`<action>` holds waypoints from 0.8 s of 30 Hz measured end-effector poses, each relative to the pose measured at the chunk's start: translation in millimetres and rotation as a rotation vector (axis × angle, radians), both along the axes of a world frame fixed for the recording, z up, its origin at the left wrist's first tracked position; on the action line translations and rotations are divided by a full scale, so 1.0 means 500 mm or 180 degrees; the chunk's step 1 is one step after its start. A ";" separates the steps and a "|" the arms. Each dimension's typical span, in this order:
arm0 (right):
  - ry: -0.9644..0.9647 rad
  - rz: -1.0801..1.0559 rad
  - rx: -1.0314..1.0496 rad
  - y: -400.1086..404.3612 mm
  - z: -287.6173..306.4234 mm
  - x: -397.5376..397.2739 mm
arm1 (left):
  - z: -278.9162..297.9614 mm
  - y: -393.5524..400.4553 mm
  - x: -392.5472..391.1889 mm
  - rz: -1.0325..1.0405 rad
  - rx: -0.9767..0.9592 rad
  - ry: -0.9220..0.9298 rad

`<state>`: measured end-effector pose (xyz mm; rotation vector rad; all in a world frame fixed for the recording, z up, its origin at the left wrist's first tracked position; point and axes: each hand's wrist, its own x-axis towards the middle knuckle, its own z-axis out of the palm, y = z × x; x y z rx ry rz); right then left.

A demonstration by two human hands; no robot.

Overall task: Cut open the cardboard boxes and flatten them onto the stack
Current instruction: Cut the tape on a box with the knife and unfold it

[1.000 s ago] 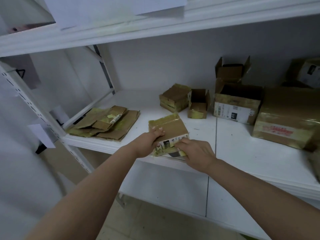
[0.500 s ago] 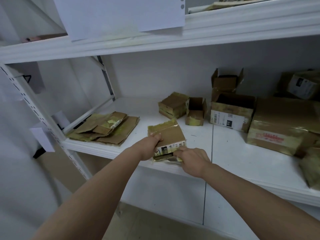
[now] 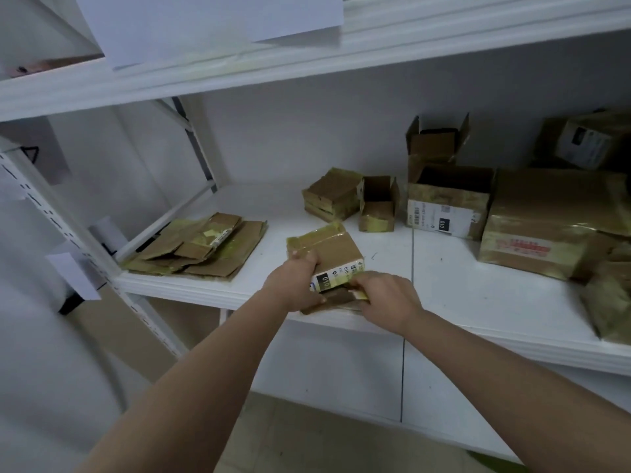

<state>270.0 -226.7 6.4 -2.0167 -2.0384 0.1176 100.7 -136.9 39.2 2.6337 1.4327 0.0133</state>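
Observation:
A small taped cardboard box [image 3: 329,254] with a white label sits at the front edge of the white shelf [image 3: 478,302]. My left hand [image 3: 293,285] grips its near left corner, thumb on top. My right hand [image 3: 386,298] holds the box's near end flap at the label, fingers curled on its lower edge. The stack of flattened boxes [image 3: 201,247] lies at the left end of the shelf, apart from both hands. No cutting tool is visible.
Behind the box are a closed small box [image 3: 333,198], an open small box [image 3: 377,208], an open labelled box [image 3: 447,203] with another open box [image 3: 435,141] behind, and large taped boxes [image 3: 553,227] at right. An upper shelf [image 3: 307,52] overhangs.
The view has tilted a little. Both hands stay on the box; the right hand has pulled the near end flap slightly open and down.

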 end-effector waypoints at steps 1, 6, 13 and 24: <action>0.0023 -0.0125 0.0108 -0.002 0.001 0.001 | -0.012 -0.004 0.004 0.0053 0.0122 -0.0022; -0.0342 -0.0402 0.0359 0.021 0.009 -0.008 | -0.046 -0.005 0.012 0.0177 0.0498 -0.0188; -0.0739 -0.0368 0.0166 0.058 0.010 -0.024 | -0.036 0.012 -0.004 -0.0071 0.0073 -0.0283; 0.0703 -0.0176 0.0279 0.071 0.046 0.065 | 0.051 0.027 -0.023 -0.0150 -0.0896 -0.0844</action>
